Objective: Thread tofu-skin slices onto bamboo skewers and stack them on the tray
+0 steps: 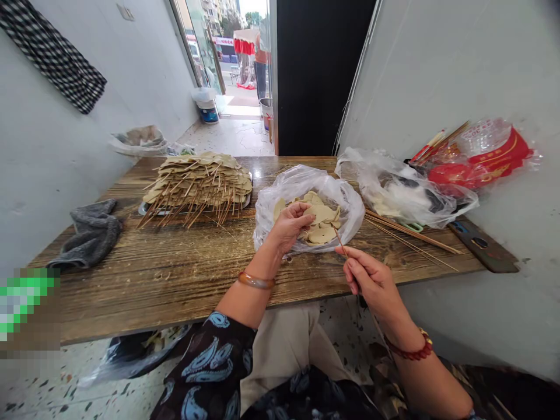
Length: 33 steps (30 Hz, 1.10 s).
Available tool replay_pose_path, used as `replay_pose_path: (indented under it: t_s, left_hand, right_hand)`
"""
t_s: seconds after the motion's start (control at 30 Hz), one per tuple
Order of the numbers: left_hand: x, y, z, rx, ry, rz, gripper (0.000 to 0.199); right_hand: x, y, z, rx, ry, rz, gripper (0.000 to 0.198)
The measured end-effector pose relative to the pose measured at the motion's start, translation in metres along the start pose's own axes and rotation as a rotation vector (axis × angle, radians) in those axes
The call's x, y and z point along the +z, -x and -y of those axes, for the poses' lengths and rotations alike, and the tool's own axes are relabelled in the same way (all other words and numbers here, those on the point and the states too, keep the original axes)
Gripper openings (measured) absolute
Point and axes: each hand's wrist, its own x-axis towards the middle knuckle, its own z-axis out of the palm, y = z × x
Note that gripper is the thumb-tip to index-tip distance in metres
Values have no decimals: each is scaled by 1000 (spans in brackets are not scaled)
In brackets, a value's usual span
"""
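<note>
Over an open clear plastic bag point(269, 204) of flat tan slices, my left hand point(292, 226) pinches one thin oval slice point(320, 214) by its edge. My right hand point(370, 275) is closed around a thin wooden skewer point(340, 238), whose tip points up toward the slice. From this angle I cannot tell whether the tip touches it. More loose slices point(322, 234) lie in the bag beneath my left hand. To the left, a tall pile of skewered slices point(201, 181) rests on a tray, with the sticks pointing toward me.
Loose skewers point(415, 233) lie right of the bag, near a phone point(481, 245). Another plastic bag point(402, 186) and red packaging point(485, 157) crowd the back right. A grey cloth point(90, 233) lies at the table's left. Below the front edge is a dark bag point(135, 353).
</note>
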Motion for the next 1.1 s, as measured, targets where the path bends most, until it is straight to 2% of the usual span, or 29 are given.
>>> replay_pose_path:
  t_s: [0.27,0.4,0.63,1.1]
  left_hand:
    - [0,0,0,-2,-14,-7,35]
    - [2,1,0,6,-71,2,33]
    - [4,3,0,33,-132,19,33]
    - [5,3,0,46,-165,32,32]
  right_hand:
    - [5,-13,-22,26,83,-38,39]
    - [10,-20,-34,-25,152,-70,40]
    - [15,-24,-36,-44,202,-128,43]
    - [16,-28,-41,-10,201,-144,42]
